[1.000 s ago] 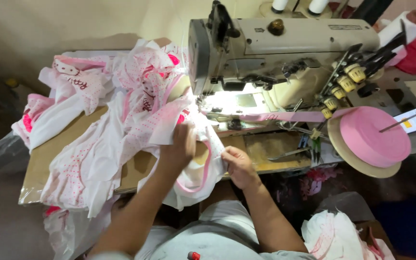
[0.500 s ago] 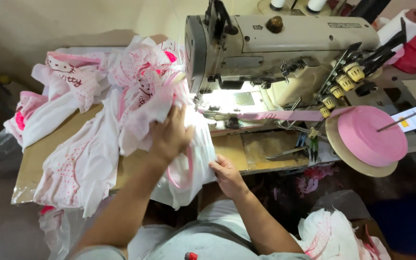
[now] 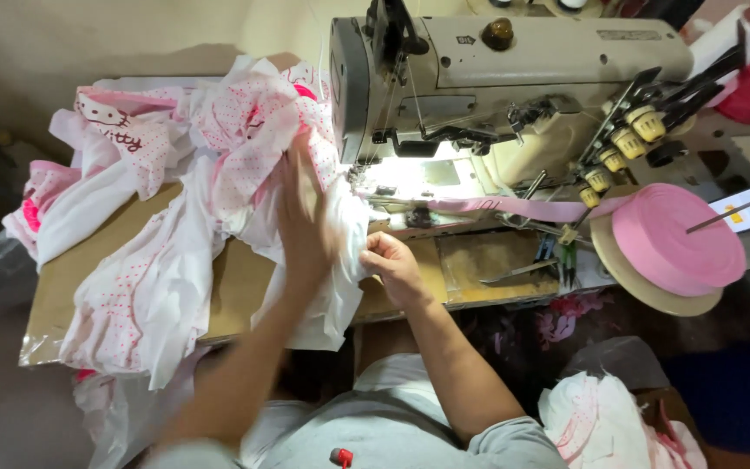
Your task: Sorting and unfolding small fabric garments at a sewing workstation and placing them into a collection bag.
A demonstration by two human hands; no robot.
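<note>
Left hand (image 3: 305,217) (blurred) lies flat, fingers spread, on the pink-dotted cloth (image 3: 245,165); right hand (image 3: 392,265) pinches its edge closed, beside the sewing machine (image 3: 514,95)

Garments (image 3: 175,217) left of sewing machine (image 3: 514,87)

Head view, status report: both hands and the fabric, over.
Left hand flat on the white-and-pink fabric, blurred. Right hand pinching its edge by the sewing machine. Pink tape roll off right, clear.
</note>
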